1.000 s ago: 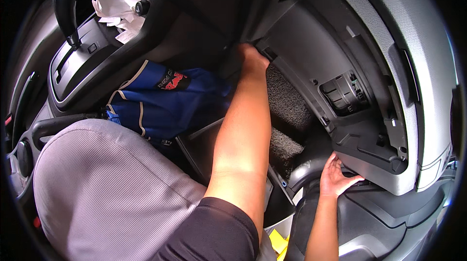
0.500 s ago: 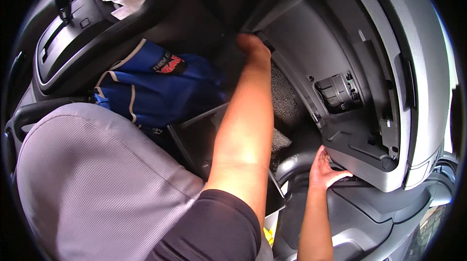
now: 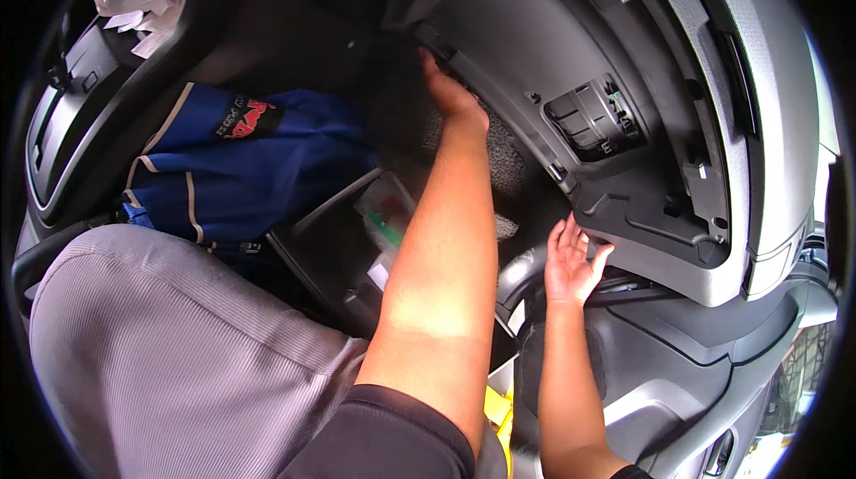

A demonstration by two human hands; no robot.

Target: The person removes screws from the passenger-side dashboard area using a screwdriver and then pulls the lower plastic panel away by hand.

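"Which step is this?"

"Handling the dash panel [image 3: 508, 37], I'd judge. It's at upper right, with a hand near each end of its lower edge."

"How are the hands?"

"The right hand [image 3: 573, 267] has fingers spread just under the near corner, clamped on nothing visible. The left hand [image 3: 455, 97] is shadowed; I can't tell its hold."

"Next move?"

"Calls for even support at both ends, probably."

"What's changed?"

"Half a second ago, the left fingers were hidden; now they show."
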